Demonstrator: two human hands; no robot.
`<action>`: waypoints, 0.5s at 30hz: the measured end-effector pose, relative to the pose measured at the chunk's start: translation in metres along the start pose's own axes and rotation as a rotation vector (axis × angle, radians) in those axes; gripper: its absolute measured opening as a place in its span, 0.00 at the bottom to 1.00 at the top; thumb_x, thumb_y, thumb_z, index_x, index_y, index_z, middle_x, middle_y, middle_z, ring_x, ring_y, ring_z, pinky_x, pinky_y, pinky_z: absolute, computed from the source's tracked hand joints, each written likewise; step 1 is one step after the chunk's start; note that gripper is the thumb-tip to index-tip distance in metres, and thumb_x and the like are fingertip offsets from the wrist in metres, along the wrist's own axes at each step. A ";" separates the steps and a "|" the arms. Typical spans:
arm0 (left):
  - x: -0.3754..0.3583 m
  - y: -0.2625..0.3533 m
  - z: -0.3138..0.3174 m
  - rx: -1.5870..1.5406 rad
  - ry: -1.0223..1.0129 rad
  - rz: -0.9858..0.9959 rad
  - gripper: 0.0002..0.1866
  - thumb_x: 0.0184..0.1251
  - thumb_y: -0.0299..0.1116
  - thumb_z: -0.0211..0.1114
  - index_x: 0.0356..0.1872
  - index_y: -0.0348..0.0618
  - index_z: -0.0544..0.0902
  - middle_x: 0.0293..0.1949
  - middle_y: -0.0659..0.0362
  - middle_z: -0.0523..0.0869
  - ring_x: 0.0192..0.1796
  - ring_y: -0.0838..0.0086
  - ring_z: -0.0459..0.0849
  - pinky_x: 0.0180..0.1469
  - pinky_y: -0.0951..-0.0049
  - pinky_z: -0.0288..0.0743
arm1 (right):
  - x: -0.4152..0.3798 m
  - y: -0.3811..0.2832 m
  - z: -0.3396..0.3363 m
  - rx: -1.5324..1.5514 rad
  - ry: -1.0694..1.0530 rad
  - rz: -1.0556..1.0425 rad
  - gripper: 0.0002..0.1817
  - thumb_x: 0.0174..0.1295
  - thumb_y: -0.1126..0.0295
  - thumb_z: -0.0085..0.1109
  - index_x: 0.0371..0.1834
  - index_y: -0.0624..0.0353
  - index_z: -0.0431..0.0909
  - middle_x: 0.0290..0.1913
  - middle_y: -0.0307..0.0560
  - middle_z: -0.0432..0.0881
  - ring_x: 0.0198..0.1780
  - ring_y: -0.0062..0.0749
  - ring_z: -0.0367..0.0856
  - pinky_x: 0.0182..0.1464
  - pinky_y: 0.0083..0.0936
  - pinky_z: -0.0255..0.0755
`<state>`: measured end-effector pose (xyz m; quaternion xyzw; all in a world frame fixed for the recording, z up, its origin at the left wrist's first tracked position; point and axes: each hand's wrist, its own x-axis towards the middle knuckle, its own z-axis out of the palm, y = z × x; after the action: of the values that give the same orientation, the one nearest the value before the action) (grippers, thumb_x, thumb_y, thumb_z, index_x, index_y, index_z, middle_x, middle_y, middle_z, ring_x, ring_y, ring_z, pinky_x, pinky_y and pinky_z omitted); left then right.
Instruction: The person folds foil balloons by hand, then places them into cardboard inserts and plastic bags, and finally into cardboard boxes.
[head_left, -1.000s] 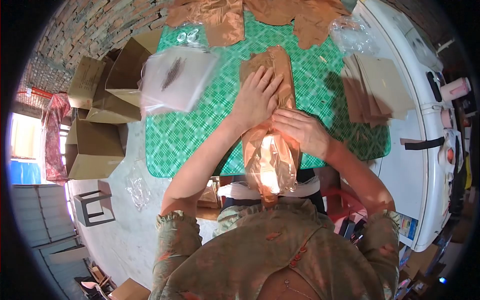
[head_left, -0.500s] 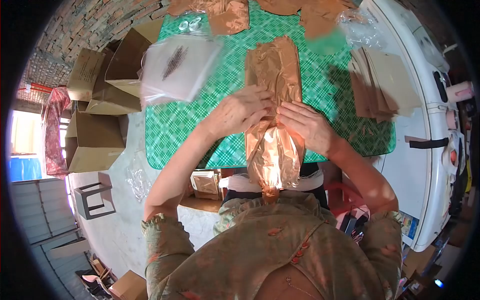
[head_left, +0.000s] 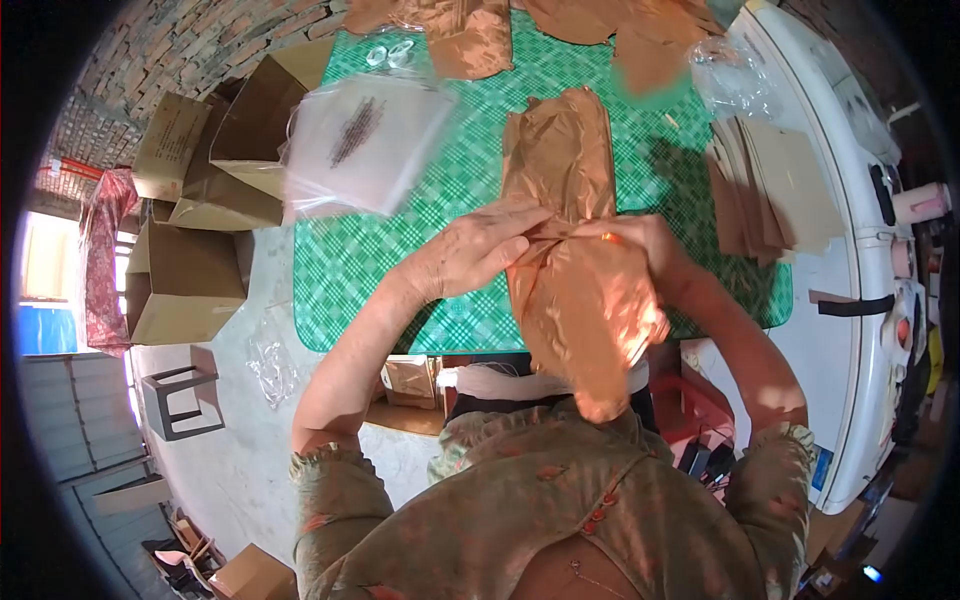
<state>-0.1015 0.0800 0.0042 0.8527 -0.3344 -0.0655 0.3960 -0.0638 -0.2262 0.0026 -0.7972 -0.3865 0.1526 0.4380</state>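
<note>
1. Foil [head_left: 585, 305]: copper-coloured, glossy, creased; a long shape, gathered at mid-length, its near end overhanging the table edge.
2. Tabletop [head_left: 330, 305]: green plaid, round-cornered; clear sleeves [head_left: 400, 125] are stacked at left, brown sheets [head_left: 795, 190] at right. Cartons [head_left: 190, 285] are seen beside a brick wall [head_left: 205, 55].
3. Grip: the gathered foil is pinched by left hand [head_left: 475, 245] and right hand [head_left: 635, 245], fingers closed.

Glare at the left opening [head_left: 45, 265], glints on the coppery foil [head_left: 585, 310], shadow on the table [head_left: 465, 322] at right, edges fisheye-curved
</note>
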 end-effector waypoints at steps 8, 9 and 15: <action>0.002 0.005 -0.011 -0.389 0.005 -0.318 0.39 0.81 0.62 0.48 0.82 0.47 0.61 0.78 0.44 0.68 0.79 0.50 0.68 0.81 0.56 0.59 | 0.049 -0.009 -0.038 0.244 -0.042 0.408 0.26 0.73 0.55 0.61 0.68 0.59 0.74 0.60 0.46 0.80 0.60 0.31 0.79 0.61 0.31 0.74; 0.004 0.003 -0.007 -0.367 0.032 -0.307 0.38 0.80 0.59 0.52 0.82 0.47 0.61 0.78 0.44 0.69 0.78 0.49 0.70 0.79 0.56 0.62 | 0.054 -0.008 -0.037 0.306 -0.022 0.525 0.26 0.73 0.55 0.61 0.67 0.59 0.76 0.60 0.46 0.80 0.60 0.30 0.79 0.61 0.30 0.74; 0.014 0.000 0.006 -0.272 0.311 -0.381 0.29 0.79 0.38 0.64 0.75 0.41 0.69 0.64 0.48 0.85 0.66 0.63 0.82 0.67 0.64 0.75 | 0.060 0.021 -0.034 0.520 -0.063 0.603 0.23 0.73 0.53 0.61 0.61 0.60 0.81 0.56 0.42 0.83 0.56 0.25 0.82 0.57 0.28 0.77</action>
<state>-0.0932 0.0671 0.0023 0.8389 -0.0912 -0.0515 0.5341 0.0057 -0.2075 0.0111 -0.7324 -0.0970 0.3913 0.5487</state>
